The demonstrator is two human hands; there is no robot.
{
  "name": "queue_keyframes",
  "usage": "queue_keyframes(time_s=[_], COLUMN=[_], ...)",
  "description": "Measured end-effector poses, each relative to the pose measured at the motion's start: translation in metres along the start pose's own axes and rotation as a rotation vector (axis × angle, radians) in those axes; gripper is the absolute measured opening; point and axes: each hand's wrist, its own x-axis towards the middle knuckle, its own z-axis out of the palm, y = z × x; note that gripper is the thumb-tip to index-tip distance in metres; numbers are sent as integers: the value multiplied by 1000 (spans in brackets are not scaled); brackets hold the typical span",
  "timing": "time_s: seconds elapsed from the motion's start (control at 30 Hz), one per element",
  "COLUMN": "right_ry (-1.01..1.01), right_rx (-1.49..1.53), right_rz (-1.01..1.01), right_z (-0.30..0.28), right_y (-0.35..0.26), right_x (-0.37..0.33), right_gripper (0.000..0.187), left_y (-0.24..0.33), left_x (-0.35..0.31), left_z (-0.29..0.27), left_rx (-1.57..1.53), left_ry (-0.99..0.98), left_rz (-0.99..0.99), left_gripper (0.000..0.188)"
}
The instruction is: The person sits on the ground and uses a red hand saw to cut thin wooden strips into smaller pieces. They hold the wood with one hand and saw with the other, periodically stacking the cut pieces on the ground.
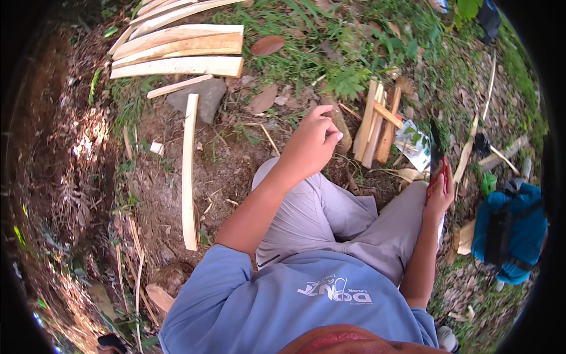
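Note:
My left hand [312, 141] is raised in front of my left knee, its fingers loosely curled and apart, with nothing seen in them. Just beyond it a short round log [340, 125] lies on the ground. My right hand [438, 192] is closed around the red handle [435, 171] of a large knife beside my right knee. The knife's dark blade [436, 138] points away from me and blends into the grass. Between my hands, farther out, a small pile of split wood sticks [368, 127] lies with one short piece across it.
At my left a long pale wooden strip [189, 171] lies on bare soil. Beyond it are a grey stone [200, 99] and several wide planks [177, 50]. A blue bag [510, 230] sits at my right, and a printed sheet [413, 144] lies near the blade.

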Motion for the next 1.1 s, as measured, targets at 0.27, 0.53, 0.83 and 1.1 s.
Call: queue_keyframes(time_s=[0.27,0.53,0.83,1.1], right_ry=[-23,-14,-26,52], right_rx=[-37,-6,-37,23], right_rz=[-17,-13,-40,-11], right_z=[-2,-7,-11,-10], right_y=[-2,-1,-1,2], right_x=[0,4,2,5], right_gripper=[43,43,41,43], left_y=[-75,-189,-220,-123], left_x=[-38,-19,-27,-79], left_z=[-200,-342,-366,-388], left_rx=[250,809,1210,1544], left_ry=[867,605,426,577], left_rz=[-110,-333,-373,8], left_gripper=[30,38,37,19])
